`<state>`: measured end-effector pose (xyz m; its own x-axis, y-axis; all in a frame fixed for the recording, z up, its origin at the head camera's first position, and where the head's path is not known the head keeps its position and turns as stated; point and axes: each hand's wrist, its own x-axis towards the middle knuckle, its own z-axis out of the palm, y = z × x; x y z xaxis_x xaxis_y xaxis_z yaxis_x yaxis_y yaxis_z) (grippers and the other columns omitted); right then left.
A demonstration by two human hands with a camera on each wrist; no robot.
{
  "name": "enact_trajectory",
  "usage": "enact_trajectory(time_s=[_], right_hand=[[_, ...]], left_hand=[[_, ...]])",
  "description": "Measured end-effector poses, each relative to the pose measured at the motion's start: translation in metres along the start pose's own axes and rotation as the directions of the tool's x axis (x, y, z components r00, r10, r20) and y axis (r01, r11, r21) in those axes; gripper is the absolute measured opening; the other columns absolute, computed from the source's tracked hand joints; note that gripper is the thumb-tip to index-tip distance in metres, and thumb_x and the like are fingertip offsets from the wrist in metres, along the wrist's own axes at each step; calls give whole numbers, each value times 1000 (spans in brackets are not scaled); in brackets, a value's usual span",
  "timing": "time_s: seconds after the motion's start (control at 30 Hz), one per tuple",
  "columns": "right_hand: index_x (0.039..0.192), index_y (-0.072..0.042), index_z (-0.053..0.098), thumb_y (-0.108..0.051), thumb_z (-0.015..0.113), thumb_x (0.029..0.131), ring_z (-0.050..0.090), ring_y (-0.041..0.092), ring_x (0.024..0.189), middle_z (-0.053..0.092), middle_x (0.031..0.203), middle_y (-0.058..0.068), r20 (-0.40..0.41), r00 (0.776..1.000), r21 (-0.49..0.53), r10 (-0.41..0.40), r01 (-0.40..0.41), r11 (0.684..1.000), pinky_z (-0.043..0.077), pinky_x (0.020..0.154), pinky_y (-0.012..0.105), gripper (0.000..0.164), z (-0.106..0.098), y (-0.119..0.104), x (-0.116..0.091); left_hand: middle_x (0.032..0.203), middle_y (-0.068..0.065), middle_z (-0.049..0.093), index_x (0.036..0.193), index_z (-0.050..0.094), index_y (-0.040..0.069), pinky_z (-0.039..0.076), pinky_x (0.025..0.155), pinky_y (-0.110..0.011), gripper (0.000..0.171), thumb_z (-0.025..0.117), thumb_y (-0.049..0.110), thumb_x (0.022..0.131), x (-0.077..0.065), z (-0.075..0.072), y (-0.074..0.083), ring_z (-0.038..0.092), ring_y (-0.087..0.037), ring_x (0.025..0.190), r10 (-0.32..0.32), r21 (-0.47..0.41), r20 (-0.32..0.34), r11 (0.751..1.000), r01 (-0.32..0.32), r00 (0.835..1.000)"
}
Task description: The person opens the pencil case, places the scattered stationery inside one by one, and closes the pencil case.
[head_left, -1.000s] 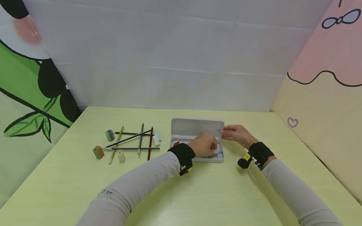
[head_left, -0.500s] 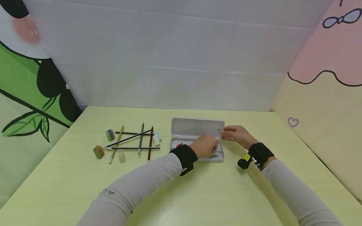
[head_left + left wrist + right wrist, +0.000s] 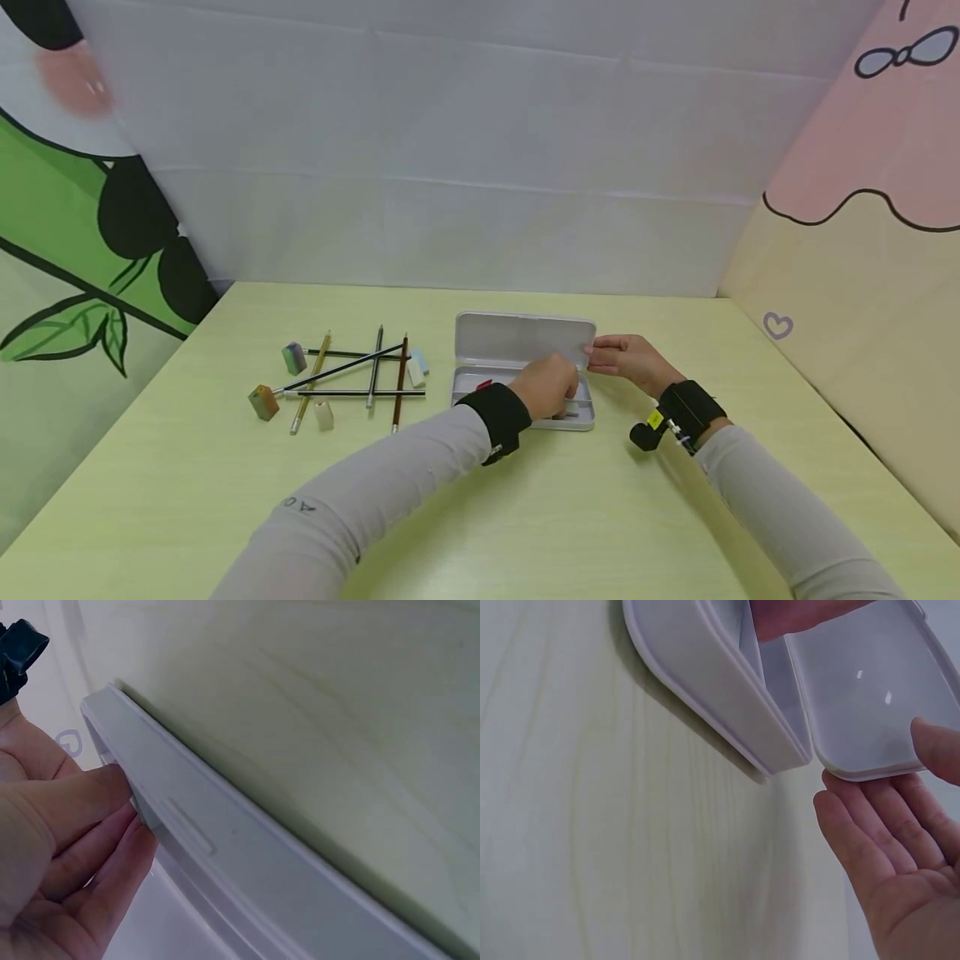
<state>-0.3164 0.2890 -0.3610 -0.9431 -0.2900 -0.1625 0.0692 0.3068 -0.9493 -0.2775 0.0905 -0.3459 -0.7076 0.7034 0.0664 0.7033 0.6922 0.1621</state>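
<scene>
A white pencil case [image 3: 525,337] lies with its lid raised on the table. My left hand [image 3: 546,385] reaches into its right part, fingers curled. In the left wrist view the thumb and fingers [image 3: 112,787] come together just inside the case wall [image 3: 225,825], pinching a small pale block [image 3: 147,815] that they mostly hide. A small red thing [image 3: 484,384] shows inside the case beside the left wrist. My right hand [image 3: 633,362] touches the lid's right edge; in the right wrist view its straight fingers support the lid [image 3: 877,697] from behind, thumb in front.
Left of the case, several pencils [image 3: 348,393] lie crossed on the pale table [image 3: 480,517]. Around them are an orange block [image 3: 263,402], a purple-green block [image 3: 294,358], a cream eraser [image 3: 324,416] and a blue-and-white eraser [image 3: 416,370]. A white wall backs the table.
My left hand has shifted slightly right and lower within the case, and the pale block at its fingertips shows less. The right hand keeps its place at the lid.
</scene>
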Motion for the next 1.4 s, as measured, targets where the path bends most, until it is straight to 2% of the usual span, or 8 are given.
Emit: enact_trajectory(time_s=[0.2, 0.47, 0.63, 0.77, 0.9, 1.17, 1.27, 1.4], right_hand=[[137, 14, 41, -16, 59, 95, 68, 2, 90, 67, 104, -7, 0, 1000, 7, -4, 4, 1000, 53, 94, 29, 55, 0, 3, 1], [137, 14, 40, -17, 60, 95, 68, 3, 92, 65, 116, 6, -8, 1000, -7, 23, -23, 1000, 54, 92, 27, 57, 1, 5, -1], [138, 13, 40, -19, 60, 95, 67, 2, 91, 63, 118, 9, -12, 1000, -14, 21, -21, 1000, 54, 92, 27, 57, -1, 3, -1], [138, 14, 39, -19, 59, 95, 67, 2, 90, 65, 112, 3, -1, 1000, -7, 6, -6, 1000, 53, 93, 28, 57, 0, 4, 1], [139, 14, 38, -19, 59, 96, 67, 2, 91, 65, 113, 4, 2, 1000, -4, 12, -12, 1000, 52, 95, 30, 58, 2, 5, 2], [138, 15, 37, -16, 57, 97, 67, 1, 90, 60, 123, 15, -4, 1000, -10, 17, -17, 1000, 52, 95, 30, 56, 5, 4, 0], [137, 16, 38, -16, 57, 97, 67, 2, 91, 60, 123, 17, 3, 1000, -16, 8, -8, 1000, 52, 95, 30, 55, 4, 3, 2], [137, 15, 40, -17, 57, 97, 67, 2, 92, 59, 128, 21, 11, 1000, -34, 5, -5, 999, 52, 96, 29, 54, 3, 1, 4]], left_hand=[[80, 0, 72, 81, 74, 8, 47, 62, -17, 13, 83, 8, 72, 2, 2, 0, 62, -10, 71, -1, 15, -3, 1000, 1, 1000], [68, 5, 63, 77, 75, 7, 35, 56, -14, 11, 83, 10, 72, 5, 5, -4, 45, -5, 61, 5, -49, 74, 999, -1, 997], [79, 2, 73, 81, 76, 8, 41, 58, -14, 10, 82, 10, 73, 5, 2, -6, 53, -5, 64, 8, -73, 88, 997, -1, 996], [83, 0, 75, 83, 77, 7, 45, 61, -15, 12, 82, 11, 73, 3, -1, -7, 59, -7, 69, 12, -79, 86, 997, -6, 996], [85, -1, 74, 87, 77, 7, 46, 65, -16, 16, 82, 15, 75, 0, -3, -12, 59, -8, 72, 24, -87, 74, 996, -18, 997], [99, -8, 70, 104, 73, 2, 52, 79, -23, 31, 80, 13, 77, -19, -21, -28, 62, -16, 89, -20, -213, 70, 976, 35, 997], [100, -12, 70, 105, 72, -2, 54, 82, -28, 31, 80, 8, 77, -30, -31, -38, 64, -22, 93, -13, -246, 28, 969, 20, 1000], [100, -13, 71, 104, 72, -2, 54, 83, -29, 29, 78, 6, 77, -43, -42, -52, 65, -23, 93, -31, -240, 11, 970, 32, 999]])
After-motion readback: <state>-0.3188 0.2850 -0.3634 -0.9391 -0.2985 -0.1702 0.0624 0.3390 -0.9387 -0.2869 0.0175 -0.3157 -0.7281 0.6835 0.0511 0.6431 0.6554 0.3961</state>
